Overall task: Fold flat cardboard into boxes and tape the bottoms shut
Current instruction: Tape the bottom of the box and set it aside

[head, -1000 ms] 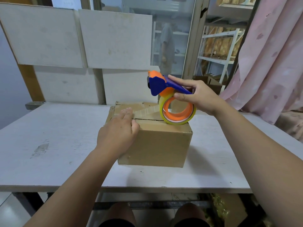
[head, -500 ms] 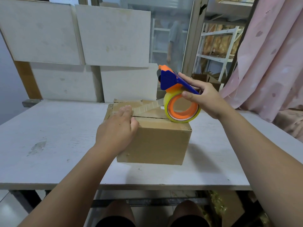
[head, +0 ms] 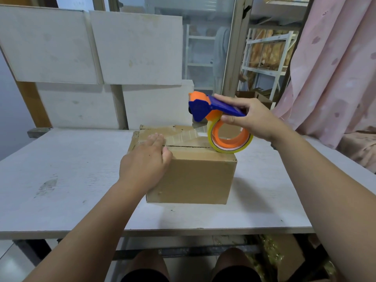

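A brown cardboard box (head: pixel 195 178) stands on the white table (head: pixel 61 180) with its closed flaps facing up. My left hand (head: pixel 146 163) lies flat on the box's top left corner, fingers pressing down the end of a clear tape strip (head: pixel 183 136). My right hand (head: pixel 250 119) grips a blue and orange tape dispenser (head: pixel 213 117) whose yellow-edged roll sits over the box's top right edge. The strip runs taut from under my left fingers to the roll, above the seam between the flaps.
White panels (head: pixel 134 49) lean against the wall behind the table. A glass door and metal shelving (head: pixel 266 58) are at the back right. A pink curtain (head: pixel 335 68) hangs on the right. My knees show under the table's front edge.
My right hand has drawn the dispenser to the right along the box top, pulling out more tape. My left hand has stayed pressed on the box's left corner.
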Demonstrator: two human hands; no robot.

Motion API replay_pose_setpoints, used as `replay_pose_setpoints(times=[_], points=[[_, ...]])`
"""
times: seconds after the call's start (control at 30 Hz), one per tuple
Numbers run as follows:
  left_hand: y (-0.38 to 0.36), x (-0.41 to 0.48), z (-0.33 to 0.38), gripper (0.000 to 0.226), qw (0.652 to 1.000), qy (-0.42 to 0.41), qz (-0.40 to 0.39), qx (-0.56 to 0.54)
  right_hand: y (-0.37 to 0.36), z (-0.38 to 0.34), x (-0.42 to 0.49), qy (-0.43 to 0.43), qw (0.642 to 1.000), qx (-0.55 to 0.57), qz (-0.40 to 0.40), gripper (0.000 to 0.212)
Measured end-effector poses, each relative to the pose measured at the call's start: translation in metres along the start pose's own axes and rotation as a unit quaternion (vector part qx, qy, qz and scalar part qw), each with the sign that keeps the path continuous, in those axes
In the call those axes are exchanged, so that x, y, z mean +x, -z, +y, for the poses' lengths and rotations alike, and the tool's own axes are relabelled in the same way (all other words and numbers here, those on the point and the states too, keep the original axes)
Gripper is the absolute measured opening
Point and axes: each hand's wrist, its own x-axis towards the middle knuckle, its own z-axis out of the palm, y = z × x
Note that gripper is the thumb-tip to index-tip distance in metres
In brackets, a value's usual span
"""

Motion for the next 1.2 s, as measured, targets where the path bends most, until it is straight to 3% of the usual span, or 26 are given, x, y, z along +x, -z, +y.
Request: replay_pose_setpoints(times=[0.2,0.47,0.83,1.1,1.2], points=[[-0.002,-0.001,0.0,0.049,1.0,0.005,0.006,-0.008,-0.01,0.017,-0.012,-0.009,0.988,0.13,0.084,0.058],[-0.002,-0.001,0.0,0.048,1.0,0.011,0.011,-0.009,0.008,0.007,-0.008,-0.002,0.999,0.025,0.025,0.045],[-0.002,-0.001,0.003,0.047,1.0,0.008,0.015,-0.003,0.018,0.008,-0.01,-0.008,1.0,-0.03,-0.002,0.049],[-0.003,-0.002,0.004,0.047,1.0,0.01,0.019,-0.003,0.003,0.022,-0.026,-0.013,0.989,0.115,0.096,0.055],[-0.002,-0.002,0.004,0.046,1.0,0.007,0.022,-0.003,0.003,0.023,-0.027,-0.015,0.988,0.119,0.102,0.054]])
